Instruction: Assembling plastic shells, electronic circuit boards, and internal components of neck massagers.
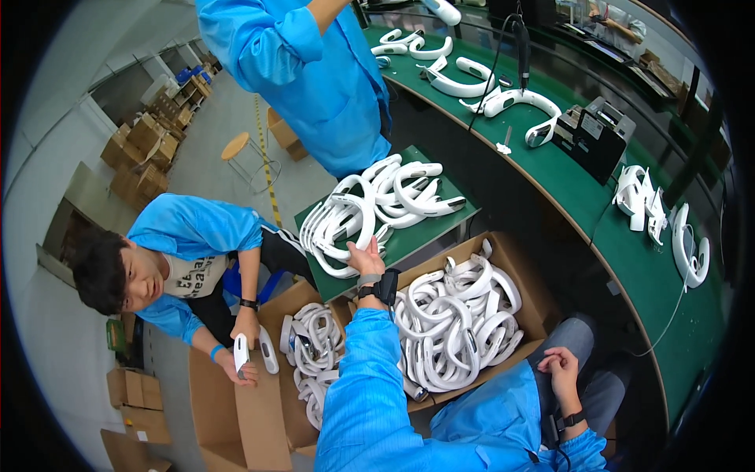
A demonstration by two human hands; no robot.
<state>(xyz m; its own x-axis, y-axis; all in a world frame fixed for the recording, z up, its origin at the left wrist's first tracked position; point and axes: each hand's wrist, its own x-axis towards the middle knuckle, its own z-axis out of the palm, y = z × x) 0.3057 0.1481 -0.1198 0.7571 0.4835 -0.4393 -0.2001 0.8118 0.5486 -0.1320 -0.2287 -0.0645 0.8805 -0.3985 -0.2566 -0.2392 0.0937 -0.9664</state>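
Observation:
My left hand [365, 260] reaches out to a small green-topped table [417, 250] and grips the near edge of a white C-shaped neckband [366, 206]. Behind it, more white neckbands [421, 197] lie heaped on that table. My right hand [560, 371] is near my thigh, its fingers loosely curled with nothing visible in them. Between my arms, a cardboard box [525, 293] is full of tangled white neckbands [456, 322]. To its left, another open box [259, 409] contains several more neckbands [313, 338], partly hidden by my left sleeve.
A seated co-worker [197, 267] at left holds a white piece [241, 354] over the box. Another person [307, 86] in blue stands beyond the small table. The long green bench [582, 197] on the right bears neckbands, a black device [594, 134] and a hanging tool [521, 51].

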